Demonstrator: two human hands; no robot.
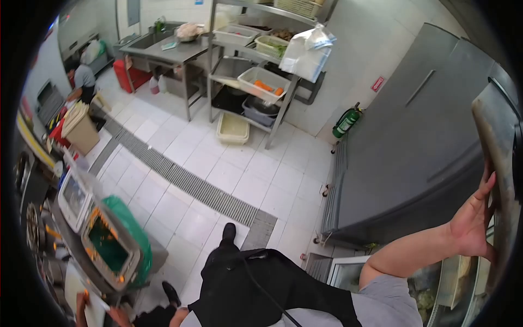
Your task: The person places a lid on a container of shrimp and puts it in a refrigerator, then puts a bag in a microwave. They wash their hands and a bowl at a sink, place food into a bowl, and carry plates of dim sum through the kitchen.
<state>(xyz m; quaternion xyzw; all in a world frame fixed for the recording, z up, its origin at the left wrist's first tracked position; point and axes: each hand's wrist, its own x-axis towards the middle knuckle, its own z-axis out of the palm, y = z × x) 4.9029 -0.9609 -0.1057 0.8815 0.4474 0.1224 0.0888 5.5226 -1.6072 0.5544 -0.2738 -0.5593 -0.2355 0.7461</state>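
My right hand reaches out at the far right and holds the edge of an open steel door. One digit points up along the edge, and the others are partly hidden. Just below it, shelves with a pale container and some food show inside a cabinet. My left hand is not in view; only a bit of bare arm shows at the bottom edge, beside my black apron.
Another person's hands work at a white board at lower left, beside an open bin. Farther off, someone bends near a beige bin. A rack, extinguisher, grey fridge and floor grate lie ahead.
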